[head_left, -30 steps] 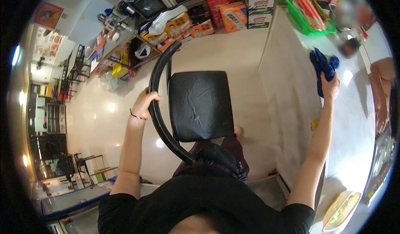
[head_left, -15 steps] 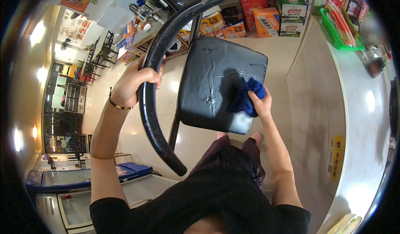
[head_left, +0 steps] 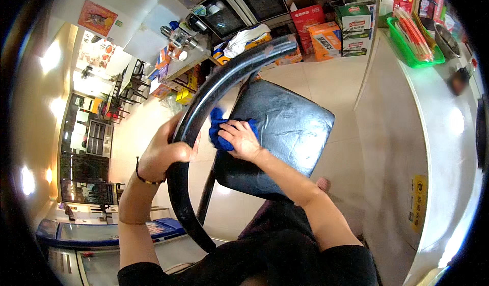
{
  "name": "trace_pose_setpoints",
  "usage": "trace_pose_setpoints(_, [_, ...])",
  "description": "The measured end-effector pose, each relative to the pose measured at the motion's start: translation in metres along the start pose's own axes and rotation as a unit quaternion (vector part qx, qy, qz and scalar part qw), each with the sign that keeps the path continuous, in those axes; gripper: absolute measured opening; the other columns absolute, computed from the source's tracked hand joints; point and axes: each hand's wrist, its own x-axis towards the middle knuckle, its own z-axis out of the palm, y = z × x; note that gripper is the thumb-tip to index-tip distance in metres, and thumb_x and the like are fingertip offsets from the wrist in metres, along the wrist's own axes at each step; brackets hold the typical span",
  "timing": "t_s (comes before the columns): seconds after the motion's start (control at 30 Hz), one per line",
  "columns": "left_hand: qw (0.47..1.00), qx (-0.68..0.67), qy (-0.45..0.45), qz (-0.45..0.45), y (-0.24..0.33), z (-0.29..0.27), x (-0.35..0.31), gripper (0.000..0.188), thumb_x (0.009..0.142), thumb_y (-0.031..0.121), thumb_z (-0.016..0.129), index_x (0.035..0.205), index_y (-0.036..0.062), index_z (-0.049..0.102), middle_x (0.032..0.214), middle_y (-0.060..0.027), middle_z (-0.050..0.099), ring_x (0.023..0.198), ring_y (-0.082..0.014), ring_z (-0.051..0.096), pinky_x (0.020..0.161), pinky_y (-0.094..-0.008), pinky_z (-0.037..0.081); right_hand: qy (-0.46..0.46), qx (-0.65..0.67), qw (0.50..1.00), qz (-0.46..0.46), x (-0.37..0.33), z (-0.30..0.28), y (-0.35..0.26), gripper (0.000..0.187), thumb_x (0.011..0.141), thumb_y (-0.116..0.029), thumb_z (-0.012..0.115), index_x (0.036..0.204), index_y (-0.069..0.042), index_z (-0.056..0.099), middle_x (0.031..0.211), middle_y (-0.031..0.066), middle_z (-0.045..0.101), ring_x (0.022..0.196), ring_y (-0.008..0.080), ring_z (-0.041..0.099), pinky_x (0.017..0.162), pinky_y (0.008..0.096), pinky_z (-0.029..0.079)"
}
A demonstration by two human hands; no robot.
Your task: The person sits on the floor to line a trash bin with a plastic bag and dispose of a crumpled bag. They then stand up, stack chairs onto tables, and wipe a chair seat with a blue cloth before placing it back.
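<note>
A black chair is held tilted in front of me, its padded, creased seat facing up and its curved top rail on the left. My left hand, a beaded bracelet at the wrist, is wrapped round that rail. At the seat's left edge, close to the rail, my right hand presses a crumpled blue cloth. Its fingers lie over the cloth, and the forearm crosses above the seat. Part of the seat's near side is hidden by that arm.
Along my right runs a pale counter carrying a green basket and a metal bowl. Cardboard boxes stack at the far wall. A cluttered table stands far left; a blue-edged freezer sits near left.
My right hand has carried the blue cloth from the seat's right side across to its left edge. The chair sits lower in view and is turned slightly; my left hand keeps its hold.
</note>
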Motion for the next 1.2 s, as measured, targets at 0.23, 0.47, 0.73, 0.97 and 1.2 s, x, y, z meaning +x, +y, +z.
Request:
trace_pose_setpoints(0.23, [1.000, -0.016, 0.005, -0.001, -0.025, -0.019, -0.015, 0.056, 0.049, 0.011, 0.059, 0.101, -0.0019, 0.046, 0.073, -0.0021, 0.049, 0.064, -0.0092, 0.048, 0.059, -0.0211, 0.041, 0.163, -0.123, 0.972, 0.117, 0.009, -0.069, 0.077, 0.053, 0.047, -0.012, 0.068, 0.097, -0.008, 0.051, 0.103, 0.0087, 0.052, 0.094, 0.0298, 0.046, 0.077, 0.0394, 0.037])
trace_pose_setpoints(0.47, [0.999, -0.018, 0.042, 0.025, -0.011, -0.015, -0.023, 0.062, 0.046, 0.008, 0.059, 0.105, -0.0036, 0.046, 0.076, -0.0028, 0.050, 0.066, -0.0098, 0.049, 0.063, -0.0211, 0.040, 0.402, -0.153, 0.869, 0.246, 0.038, -0.076, 0.094, 0.048, 0.053, -0.009, 0.065, 0.099, -0.006, 0.050, 0.101, 0.0125, 0.052, 0.095, 0.0334, 0.044, 0.083, 0.0425, 0.034])
trace_pose_setpoints(0.73, [0.999, -0.049, 0.019, -0.001, -0.003, -0.028, 0.012, 0.076, 0.053, 0.006, 0.058, 0.121, -0.0114, 0.030, 0.077, -0.0100, 0.050, 0.059, -0.0147, 0.050, 0.055, -0.0246, 0.042, -0.026, 0.018, 0.999, -0.022, -0.021, 0.002, -0.009, 0.059, 0.042, -0.009, 0.068, 0.099, -0.014, 0.054, 0.106, 0.0039, 0.052, 0.100, 0.0247, 0.046, 0.080, 0.0420, 0.037])
trace_pose_setpoints(0.97, [0.997, -0.043, 0.061, -0.004, 0.000, -0.048, -0.013, 0.083, 0.051, 0.013, 0.057, 0.124, -0.0093, 0.025, 0.075, -0.0097, 0.049, 0.058, -0.0158, 0.049, 0.056, -0.0275, 0.042, 0.333, -0.256, 0.837, 0.351, -0.084, -0.118, 0.161, 0.038, 0.054, -0.008, 0.065, 0.091, -0.005, 0.054, 0.086, 0.0132, 0.054, 0.083, 0.0321, 0.047, 0.073, 0.0390, 0.040])
trace_pose_setpoints(1.2, [0.996, -0.014, 0.085, 0.021, 0.017, -0.024, 0.016, 0.028, 0.059, 0.010, 0.054, 0.083, -0.0052, 0.050, 0.072, -0.0082, 0.051, 0.060, -0.0136, 0.051, 0.059, -0.0234, 0.041, 0.264, -0.037, 0.910, 0.317, -0.078, -0.034, 0.090, 0.045, 0.051, -0.003, 0.061, 0.095, -0.006, 0.053, 0.093, 0.0132, 0.054, 0.088, 0.0319, 0.048, 0.078, 0.0411, 0.038])
